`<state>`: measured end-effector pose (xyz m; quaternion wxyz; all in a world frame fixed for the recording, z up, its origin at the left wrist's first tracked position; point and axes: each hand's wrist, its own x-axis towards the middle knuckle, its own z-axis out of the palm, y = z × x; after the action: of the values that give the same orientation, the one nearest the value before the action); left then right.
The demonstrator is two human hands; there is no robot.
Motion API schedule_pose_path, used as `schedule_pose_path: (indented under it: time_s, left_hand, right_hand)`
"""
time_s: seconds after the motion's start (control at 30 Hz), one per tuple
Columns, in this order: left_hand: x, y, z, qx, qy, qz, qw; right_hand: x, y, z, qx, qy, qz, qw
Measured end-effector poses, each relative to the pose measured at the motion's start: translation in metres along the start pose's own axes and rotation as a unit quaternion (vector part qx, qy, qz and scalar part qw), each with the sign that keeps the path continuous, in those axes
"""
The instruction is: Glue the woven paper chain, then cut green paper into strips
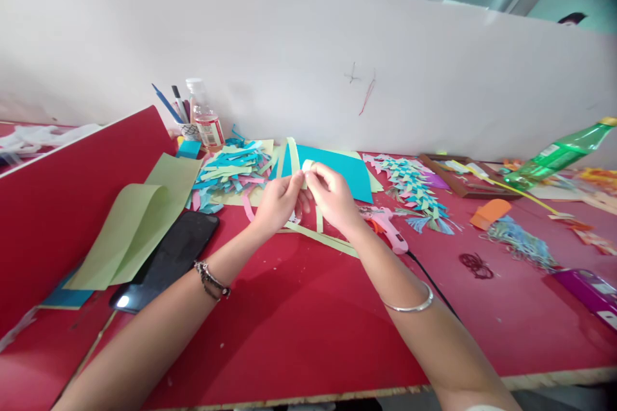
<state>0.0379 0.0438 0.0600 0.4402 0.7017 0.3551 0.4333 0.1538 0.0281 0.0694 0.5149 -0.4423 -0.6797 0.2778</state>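
Note:
Over the red table my left hand (280, 200) and my right hand (332, 196) meet, fingertips pinched together. Between them is a small pale green paper strip (308, 166), bent or rolled at the fingertips; the fingers hide part of it. Both hands are closed on it. Long pale green strips (328, 241) lie just below the hands. Behind them rests a blue paper sheet (337, 170). A pink glue gun (391, 231) lies close to my right wrist, and a heap of cut blue, green and pink strips (231, 170) is left of my left hand.
A black phone (168, 257) and folded green paper (130, 225) lie at left. Beside the pen cup (189, 131) stands a clear bottle (208, 119). Rightward are a woven paper chain (414, 183), a wooden tray (453, 180), a tilted green bottle (559, 151) and blue thread (520, 243).

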Motion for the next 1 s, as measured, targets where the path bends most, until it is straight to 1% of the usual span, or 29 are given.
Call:
schedule_pose_path:
  time_s: [0.1,0.23,0.37,0.43,0.5,0.6,0.67,0.77,0.83,0.87,0.93,1.0]
  left_hand:
    - [0.000,0.002,0.001,-0.007,0.000,0.001,1.000]
    - [0.000,0.005,-0.001,-0.050,0.002,-0.012,0.999]
    - [0.003,0.008,-0.009,-0.101,0.028,-0.022,0.994]
    - [0.005,0.010,-0.014,-0.100,0.026,-0.023,0.994]
    - [0.006,0.014,-0.018,-0.092,0.022,-0.016,0.995]
    - [0.003,0.024,-0.022,-0.072,0.024,0.024,0.997]
    - [-0.001,0.035,-0.025,-0.049,0.018,0.058,0.997]
    - [-0.012,0.057,-0.030,0.024,0.003,0.116,0.993]
    - [-0.021,0.073,-0.035,0.083,0.002,0.160,0.984]
    - [-0.027,0.081,-0.038,0.104,0.006,0.183,0.978]
    - [-0.039,0.095,-0.043,0.109,0.022,0.232,0.966]
    - [-0.050,0.105,-0.048,0.087,0.058,0.235,0.966]
  right_hand:
    - [-0.001,0.000,0.000,-0.019,0.012,-0.005,1.000]
    - [0.000,-0.002,-0.001,0.005,0.030,-0.014,0.999]
    - [0.003,-0.005,-0.008,0.044,0.077,-0.014,0.996]
    - [0.004,-0.008,-0.013,0.061,0.082,-0.015,0.995]
    - [0.005,-0.012,-0.019,0.065,0.072,-0.020,0.995]
    - [0.003,-0.023,-0.027,0.057,0.058,-0.038,0.996]
    - [0.000,-0.033,-0.034,0.044,0.051,-0.044,0.997]
    - [-0.006,-0.049,-0.042,0.021,0.051,-0.055,0.997]
    - [-0.011,-0.059,-0.047,0.011,0.053,-0.067,0.996]
    - [-0.013,-0.063,-0.049,0.008,0.053,-0.073,0.996]
    - [-0.017,-0.071,-0.052,0.011,0.057,-0.083,0.995]
    - [-0.020,-0.077,-0.054,0.030,0.069,-0.091,0.993]
